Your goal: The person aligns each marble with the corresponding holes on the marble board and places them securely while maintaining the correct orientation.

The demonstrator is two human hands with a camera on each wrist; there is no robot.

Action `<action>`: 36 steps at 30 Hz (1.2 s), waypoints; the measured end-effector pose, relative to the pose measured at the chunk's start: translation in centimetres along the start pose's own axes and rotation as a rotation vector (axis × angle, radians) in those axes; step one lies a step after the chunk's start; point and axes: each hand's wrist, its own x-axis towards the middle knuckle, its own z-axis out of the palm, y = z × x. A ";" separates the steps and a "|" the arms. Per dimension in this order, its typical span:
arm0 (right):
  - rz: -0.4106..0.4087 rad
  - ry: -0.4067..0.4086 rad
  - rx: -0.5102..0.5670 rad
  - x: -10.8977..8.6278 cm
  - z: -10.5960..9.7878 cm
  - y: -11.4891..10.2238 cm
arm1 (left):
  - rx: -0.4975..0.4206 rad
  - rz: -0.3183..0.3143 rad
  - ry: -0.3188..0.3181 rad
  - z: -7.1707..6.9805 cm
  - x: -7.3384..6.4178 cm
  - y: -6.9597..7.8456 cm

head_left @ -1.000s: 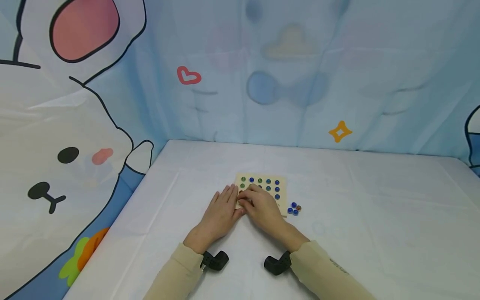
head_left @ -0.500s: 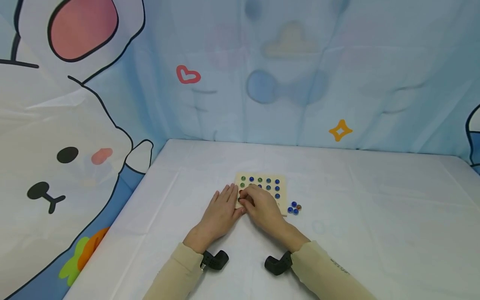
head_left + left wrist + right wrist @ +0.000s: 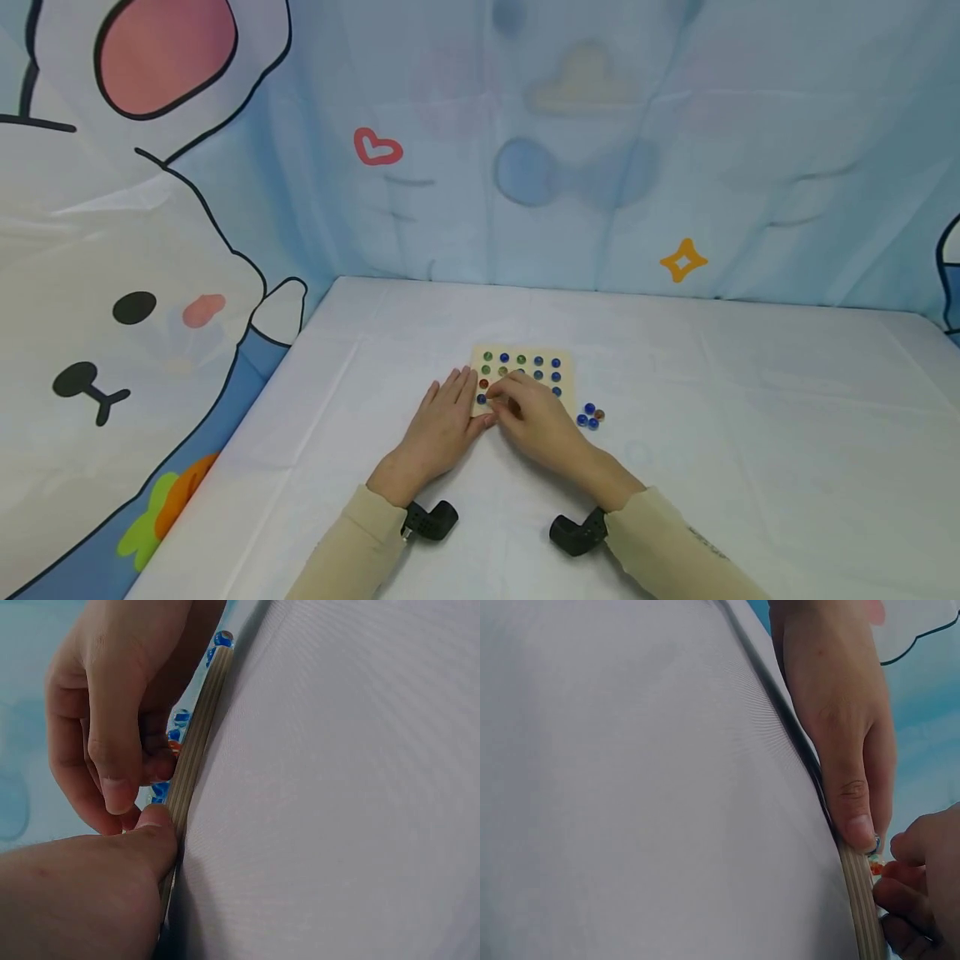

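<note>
A pale wooden board (image 3: 567, 400) bears rows of glass marbles in blue, green and red. My left hand (image 3: 441, 429) lies flat along its left edge, fingers straight, with the thumb at the front edge (image 3: 196, 739). Above the board's front left part hovers my right hand (image 3: 536, 421), fingers loosely bent, with no marble visible between them. Just left of its fingertips, a blue marble (image 3: 481, 399) sits in the front left corner. Behind that one is a red marble (image 3: 483, 384). The right hand hides the board's middle and front rows.
A small cluster of loose marbles, several blue (image 3: 582, 420) and one orange-brown (image 3: 599, 415), lies right of the board. White cloth (image 3: 720, 433) covers the table. A printed blue curtain (image 3: 450, 225) hangs behind.
My right hand has drawn back slightly to the right from the corner blue marble, which now shows, as does the red one behind it. My left hand has stayed in place.
</note>
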 end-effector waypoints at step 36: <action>0.010 0.205 -0.042 -5.0 -5.6 4.8 | -0.012 -0.013 -0.016 0.2 -0.1 0.3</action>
